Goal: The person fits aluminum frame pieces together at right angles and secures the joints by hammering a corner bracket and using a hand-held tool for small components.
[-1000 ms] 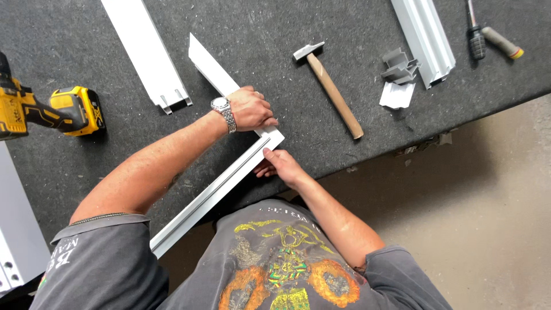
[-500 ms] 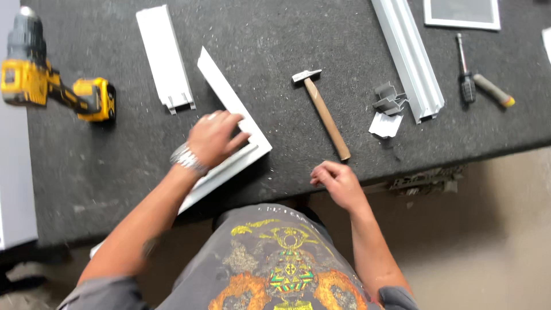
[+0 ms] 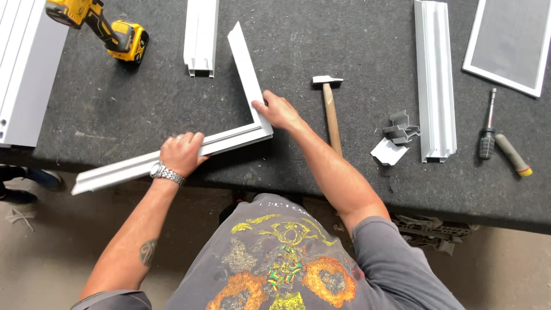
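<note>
left hand (image 3: 181, 152) gripping white frame (image 3: 229, 139), right hand (image 3: 278, 111) flat, pressing its corner

Counted on the bench: one L-shaped white frame corner (image 3: 241, 123) under the fingers; three loose white profile lengths, one beyond the fingers (image 3: 201, 34); one hammer (image 3: 330, 109); one cordless drill (image 3: 109, 28); one screened frame (image 3: 511, 43); two hand tools, possibly screwdrivers (image 3: 488, 129); apparently two small brackets (image 3: 396, 138).

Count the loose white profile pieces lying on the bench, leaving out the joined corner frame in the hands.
3. One short piece at top centre beside the drill, one long piece right of the hammer, one wide piece at the left edge. More may lie out of view.
</note>
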